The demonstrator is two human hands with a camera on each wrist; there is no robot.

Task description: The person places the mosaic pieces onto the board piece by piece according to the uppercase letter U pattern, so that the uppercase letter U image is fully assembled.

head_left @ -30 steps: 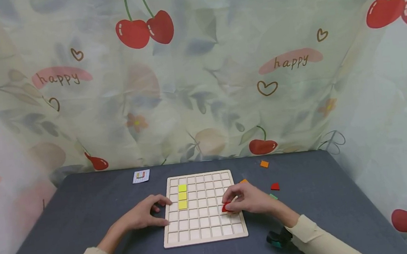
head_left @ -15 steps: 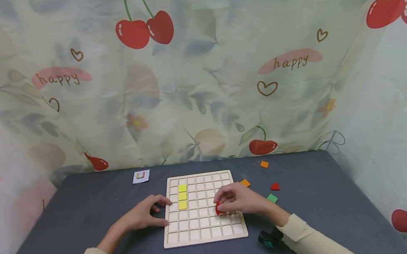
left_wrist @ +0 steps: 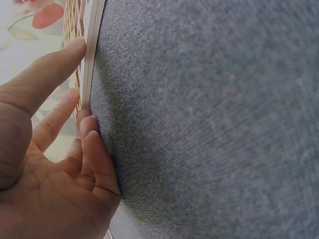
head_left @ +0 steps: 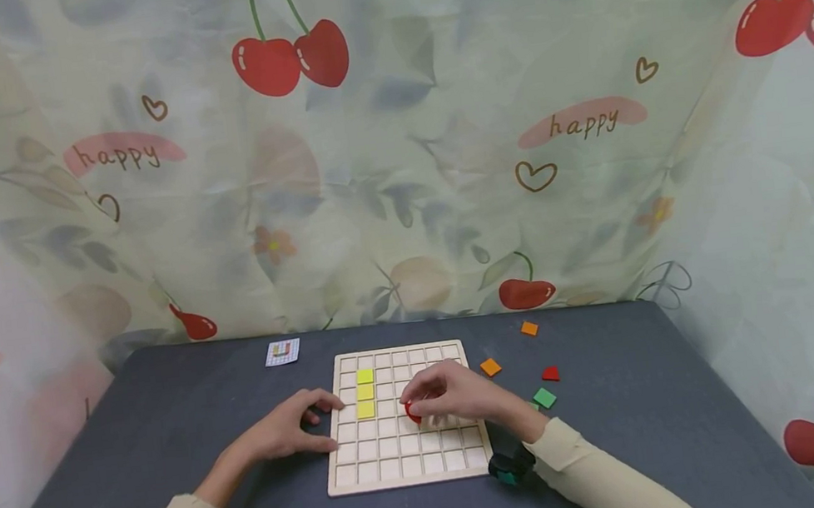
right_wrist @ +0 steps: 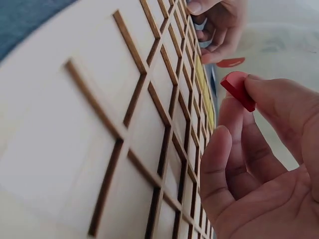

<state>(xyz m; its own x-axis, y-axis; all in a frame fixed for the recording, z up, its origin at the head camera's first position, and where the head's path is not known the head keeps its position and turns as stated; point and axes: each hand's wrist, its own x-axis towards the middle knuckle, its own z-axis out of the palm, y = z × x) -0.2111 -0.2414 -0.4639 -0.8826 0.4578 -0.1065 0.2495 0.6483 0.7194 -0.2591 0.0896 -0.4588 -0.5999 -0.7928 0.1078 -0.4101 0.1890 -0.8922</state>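
Observation:
A wooden grid board (head_left: 412, 480) lies on the dark table, with three yellow square tiles (head_left: 366, 392) lined up in a column in its upper left part. My left hand (head_left: 297, 426) is at the board's left edge, fingers spread and relaxed; in the left wrist view its thumb (left_wrist: 55, 67) touches the rim. Over the board's middle, my right hand (head_left: 453, 393) pinches a red tile (right_wrist: 239, 89) with a rounded side between thumb and fingers. The right wrist view shows this tile raised off the grid cells (right_wrist: 149, 119).
Right of the board lie orange tiles (head_left: 491, 367), a red tile (head_left: 550, 373) and a green tile (head_left: 545, 397); a second green one is partly hidden by the right wrist. A small printed card (head_left: 283, 353) lies at the back left. A patterned curtain (head_left: 397, 163) hangs behind.
My right hand has moved left across the board with the red tile, from the right edge to the middle, uncovering the orange and green tiles. The left hand has stayed put.

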